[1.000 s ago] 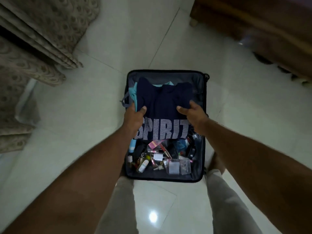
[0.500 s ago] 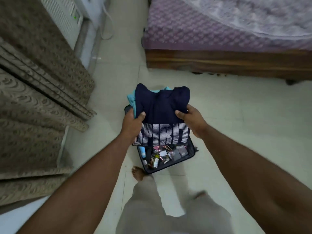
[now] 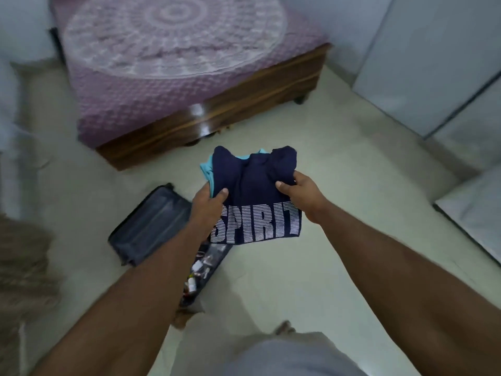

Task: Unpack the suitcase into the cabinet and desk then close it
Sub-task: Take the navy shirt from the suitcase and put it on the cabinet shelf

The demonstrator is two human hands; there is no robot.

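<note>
A folded navy shirt printed "SPIRIT" sits on top of a light blue garment; I hold the stack in the air above the floor. My left hand grips its left edge, thumb on top. My right hand grips the right edge the same way. The open dark suitcase lies on the floor below and to the left of the stack. Small bottles and toiletries show in its near half, partly hidden by my left forearm.
A bed with a purple patterned cover and wooden frame stands ahead on the left. Pale cabinet doors rise at the right. A patterned curtain blurs at the left edge. Light tiled floor stretches between them.
Both hands lifted the clothes stack out of the suitcase. The view has swung right, so the suitcase now lies to the lower left and the cabinet doors have appeared.
</note>
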